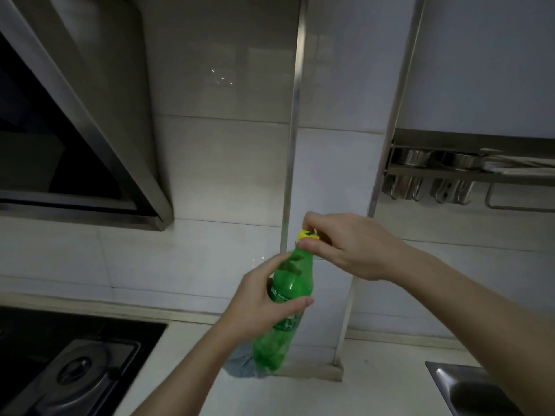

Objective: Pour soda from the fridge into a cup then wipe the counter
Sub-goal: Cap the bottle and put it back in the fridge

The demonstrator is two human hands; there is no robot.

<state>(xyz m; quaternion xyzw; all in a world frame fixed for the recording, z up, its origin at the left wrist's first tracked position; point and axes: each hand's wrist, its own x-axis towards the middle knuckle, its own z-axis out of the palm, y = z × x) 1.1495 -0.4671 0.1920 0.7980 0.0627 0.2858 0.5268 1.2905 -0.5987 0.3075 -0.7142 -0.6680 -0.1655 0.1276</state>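
The green soda bottle (288, 298) was held upright above the counter (300, 397), in front of the tiled wall. The left hand (264, 298) was wrapped around the bottle's middle; the right hand (345, 244) pinched the yellow cap (307, 234). The step appeared to be uncapping: turn slowly and grip lightly to limit foaming. The hob (75, 361) lay left of the bottle, the sink (468, 388) right, a blue cloth (240, 366) behind its base. No cup was visible.

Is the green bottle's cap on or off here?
On. The yellow cap sits atop the green bottle, pinched by the right hand; how loosened, cannot tell.
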